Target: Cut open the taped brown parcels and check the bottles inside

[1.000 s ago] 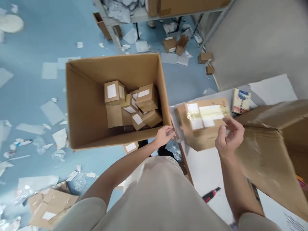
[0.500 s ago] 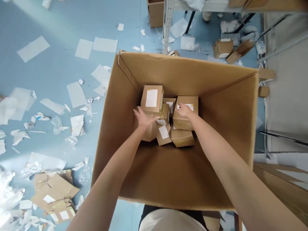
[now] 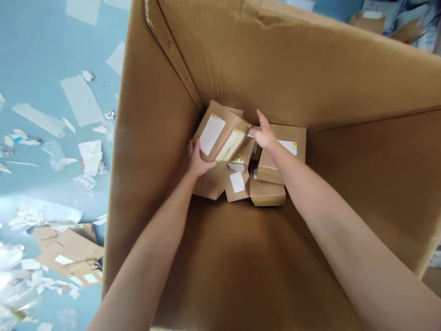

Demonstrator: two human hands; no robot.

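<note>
Deep in a large cardboard carton (image 3: 220, 276), a small cardboard box (image 3: 220, 131) with white labels sits tilted on top of other boxes. My left hand (image 3: 199, 162) grips its lower left side, the thumb along the near edge. Beside the box's right corner is my right hand (image 3: 264, 133), fingers spread and one pointing up; whether it touches the corner I cannot tell. A labelled box (image 3: 292, 133) lies partly behind my right wrist. Lower in the pile are a box with a white label (image 3: 237, 183) and a taped box (image 3: 268, 194).
The carton's tall walls surround both arms, with its left wall (image 3: 138, 151) near my left forearm. Paper sheets (image 3: 82, 99) and scraps are strewn over the blue floor. Flattened cardboard (image 3: 69, 250) lies at lower left, and more cardboard (image 3: 370, 20) at upper right.
The view has moved closer into the carton. My right hand has left the right-hand box and moved left toward the labelled box. That box has tipped, and my left hand now grips it.
</note>
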